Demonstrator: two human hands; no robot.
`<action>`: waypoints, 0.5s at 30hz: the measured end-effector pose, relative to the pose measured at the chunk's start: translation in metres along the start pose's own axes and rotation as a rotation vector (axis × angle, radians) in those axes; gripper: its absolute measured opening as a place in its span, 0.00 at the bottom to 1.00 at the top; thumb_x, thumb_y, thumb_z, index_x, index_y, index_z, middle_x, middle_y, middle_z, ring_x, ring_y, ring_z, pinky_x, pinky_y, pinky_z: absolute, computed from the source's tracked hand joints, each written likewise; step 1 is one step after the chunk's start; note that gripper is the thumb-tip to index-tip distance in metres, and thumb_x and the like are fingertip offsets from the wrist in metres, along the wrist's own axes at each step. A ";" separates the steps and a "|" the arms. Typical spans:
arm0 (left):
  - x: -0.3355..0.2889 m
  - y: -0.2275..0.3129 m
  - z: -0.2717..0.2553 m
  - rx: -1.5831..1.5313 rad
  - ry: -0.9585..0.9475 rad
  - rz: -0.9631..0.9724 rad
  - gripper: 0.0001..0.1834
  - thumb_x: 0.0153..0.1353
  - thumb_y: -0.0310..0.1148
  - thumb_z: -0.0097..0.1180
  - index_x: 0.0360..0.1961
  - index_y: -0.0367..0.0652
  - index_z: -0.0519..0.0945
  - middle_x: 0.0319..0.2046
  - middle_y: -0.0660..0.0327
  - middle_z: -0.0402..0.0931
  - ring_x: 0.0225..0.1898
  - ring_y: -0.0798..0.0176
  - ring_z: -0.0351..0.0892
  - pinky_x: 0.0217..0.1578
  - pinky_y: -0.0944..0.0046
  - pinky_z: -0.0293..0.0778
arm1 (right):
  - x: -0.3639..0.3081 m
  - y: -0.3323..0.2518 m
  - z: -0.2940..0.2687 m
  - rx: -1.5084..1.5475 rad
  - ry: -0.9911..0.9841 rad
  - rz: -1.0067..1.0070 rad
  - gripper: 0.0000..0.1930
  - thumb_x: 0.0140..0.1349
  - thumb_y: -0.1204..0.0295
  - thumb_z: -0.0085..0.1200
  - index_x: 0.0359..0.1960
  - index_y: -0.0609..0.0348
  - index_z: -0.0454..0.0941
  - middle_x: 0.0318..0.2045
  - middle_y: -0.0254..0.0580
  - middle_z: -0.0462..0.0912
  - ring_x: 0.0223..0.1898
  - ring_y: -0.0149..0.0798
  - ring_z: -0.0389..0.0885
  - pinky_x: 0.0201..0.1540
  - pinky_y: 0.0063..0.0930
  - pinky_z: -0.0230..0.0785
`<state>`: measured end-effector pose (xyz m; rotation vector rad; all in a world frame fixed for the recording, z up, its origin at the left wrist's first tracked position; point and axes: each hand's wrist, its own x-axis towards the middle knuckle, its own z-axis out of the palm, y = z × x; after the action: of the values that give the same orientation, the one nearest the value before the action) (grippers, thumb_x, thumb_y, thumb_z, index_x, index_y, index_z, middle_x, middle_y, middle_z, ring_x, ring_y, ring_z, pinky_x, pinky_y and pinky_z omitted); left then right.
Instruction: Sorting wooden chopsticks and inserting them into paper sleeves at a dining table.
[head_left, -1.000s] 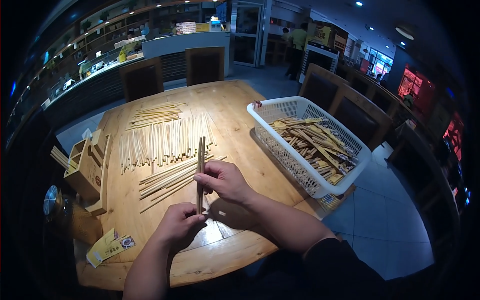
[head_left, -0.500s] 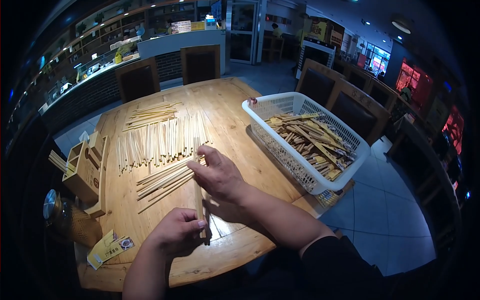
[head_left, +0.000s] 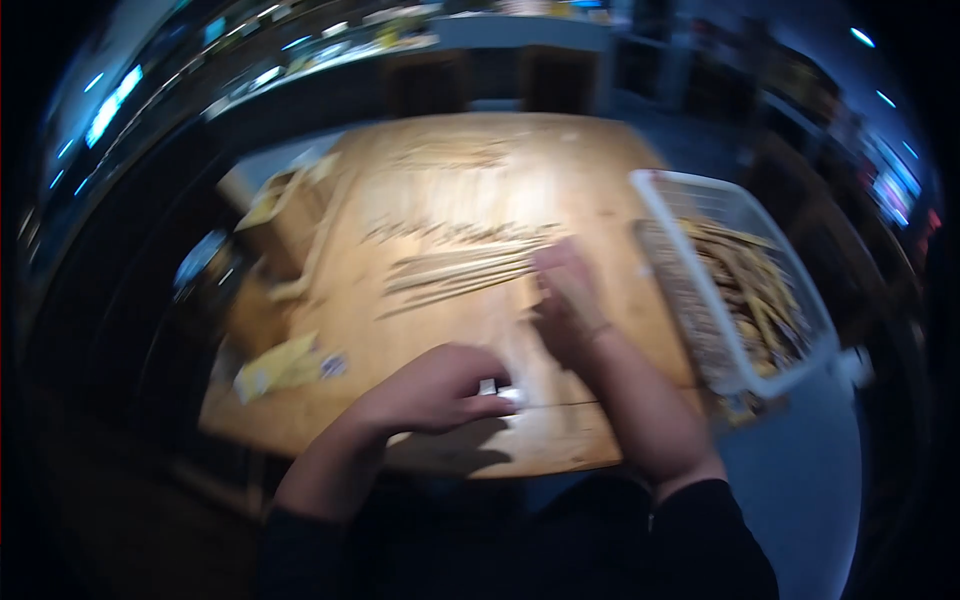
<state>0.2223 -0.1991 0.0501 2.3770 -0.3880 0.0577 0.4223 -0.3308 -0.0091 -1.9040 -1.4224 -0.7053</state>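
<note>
The picture is smeared by motion. A loose fan of wooden chopsticks (head_left: 455,275) lies across the middle of the table. At its right end my right hand (head_left: 568,300) is closed, with fingertips on the chopstick ends; how many it grips is hidden. Near the table's front edge is my left hand (head_left: 440,388), its thumb and fingers curled toward each other. A bright white spot shows at its fingertips, and I cannot tell whether that is an object or glare. Beyond the fan lies a blurred row of chopsticks (head_left: 460,232), with another small group (head_left: 455,152) farther back.
A white plastic basket (head_left: 655,230) holding many wrapped chopsticks stands at the right edge of the wooden table (head_left: 620,200). On the left are a wooden holder box (head_left: 283,228), a jar (head_left: 255,310) and yellow paper sleeves (head_left: 285,365). Chairs (head_left: 560,80) stand beyond.
The view has swung, shifting the table rightward in the picture. Chopsticks stood upright between my hands earlier; they no longer show there. My right hand is now at the fan's right end.
</note>
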 end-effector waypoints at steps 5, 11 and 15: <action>-0.048 0.016 0.017 -0.018 0.118 0.015 0.07 0.60 0.33 0.59 0.33 0.39 0.79 0.29 0.54 0.77 0.32 0.50 0.78 0.35 0.56 0.73 | 0.005 0.038 0.010 0.762 0.021 0.712 0.22 0.71 0.52 0.45 0.29 0.58 0.75 0.19 0.33 0.72 0.21 0.27 0.67 0.25 0.24 0.63; -0.148 -0.057 0.010 0.562 0.634 -0.456 0.06 0.54 0.30 0.60 0.29 0.39 0.79 0.29 0.54 0.76 0.37 0.48 0.76 0.40 0.53 0.72 | 0.013 0.015 0.015 0.527 -0.048 0.463 0.28 0.73 0.49 0.39 0.23 0.60 0.73 0.20 0.36 0.73 0.23 0.28 0.70 0.27 0.25 0.64; -0.162 -0.087 -0.027 0.685 0.690 -0.491 0.10 0.50 0.32 0.65 0.33 0.41 0.80 0.33 0.52 0.75 0.41 0.47 0.74 0.44 0.51 0.70 | -0.001 -0.014 -0.005 0.273 0.036 0.086 0.07 0.64 0.72 0.49 0.32 0.64 0.71 0.28 0.42 0.70 0.31 0.39 0.70 0.35 0.29 0.65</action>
<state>0.0950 -0.0777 -0.0110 2.8212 0.6393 0.8685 0.4083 -0.3325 -0.0046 -1.7202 -1.3313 -0.4750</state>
